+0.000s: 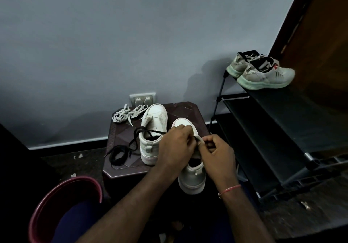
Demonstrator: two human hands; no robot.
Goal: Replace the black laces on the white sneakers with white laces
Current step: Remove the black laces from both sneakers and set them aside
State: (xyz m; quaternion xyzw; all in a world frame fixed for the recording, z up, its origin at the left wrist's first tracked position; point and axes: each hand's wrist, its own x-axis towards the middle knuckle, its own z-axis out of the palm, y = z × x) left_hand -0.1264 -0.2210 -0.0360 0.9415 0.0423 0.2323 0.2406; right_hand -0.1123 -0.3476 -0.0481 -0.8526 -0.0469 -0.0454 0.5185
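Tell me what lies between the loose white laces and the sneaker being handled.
In the head view, the other white sneaker, a black lace draped across it, stands between them.

Left hand (pixel 176 145) and right hand (pixel 217 155) meet, pinching one lace (pixel 199 139).

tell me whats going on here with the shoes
A person is working on the nearer white sneaker, which stands on a small brown table. The left hand and right hand pinch a lace above its opening; the lace's colour is hard to tell. A black lace lies heaped on the table and drapes across the other sneaker. The white laces sit bundled at the far corner.
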